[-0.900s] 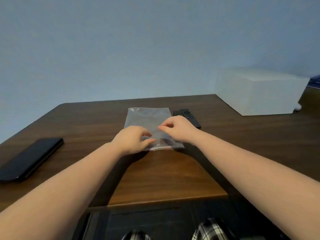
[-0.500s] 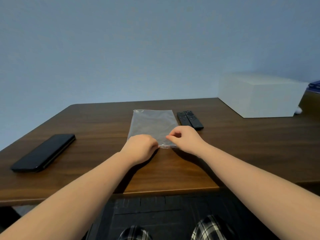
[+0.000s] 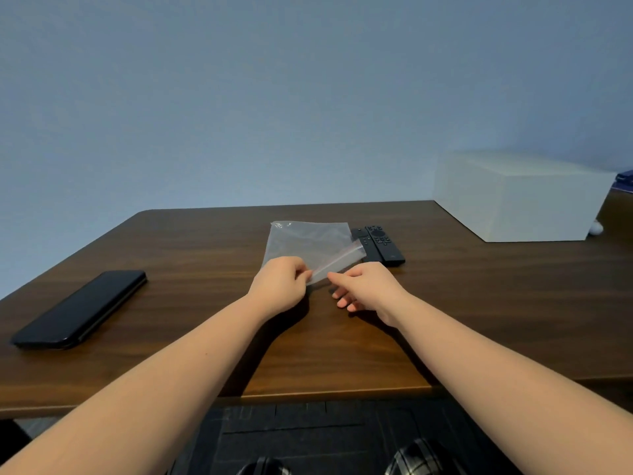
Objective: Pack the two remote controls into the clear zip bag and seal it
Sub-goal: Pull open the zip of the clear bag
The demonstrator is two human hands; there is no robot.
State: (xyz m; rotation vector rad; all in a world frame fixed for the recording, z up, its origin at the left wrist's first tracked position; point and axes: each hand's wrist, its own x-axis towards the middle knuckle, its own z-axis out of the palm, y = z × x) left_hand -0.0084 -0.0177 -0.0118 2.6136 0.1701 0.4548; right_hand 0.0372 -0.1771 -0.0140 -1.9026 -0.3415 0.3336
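A clear zip bag (image 3: 308, 243) lies on the dark wooden table (image 3: 205, 255), its near zip edge lifted off the wood. My left hand (image 3: 279, 286) pinches the left end of that lifted edge. My right hand (image 3: 366, 287) sits just right of it; its thumb and forefinger touch the edge, the other fingers hang loose. Two black remote controls (image 3: 378, 246) lie side by side right of the bag, outside it. The raised zip strip partly covers the left remote.
A black phone (image 3: 80, 308) lies at the table's left. A white box (image 3: 517, 195) stands at the back right, a small white object (image 3: 596, 228) beside it. The table's front edge runs below my forearms, dark floor and plaid slippers beneath.
The bag's near edge lay flat under both hands before; now it is lifted and tilted up to the right. My right hand has drawn back toward me and partly loosened.
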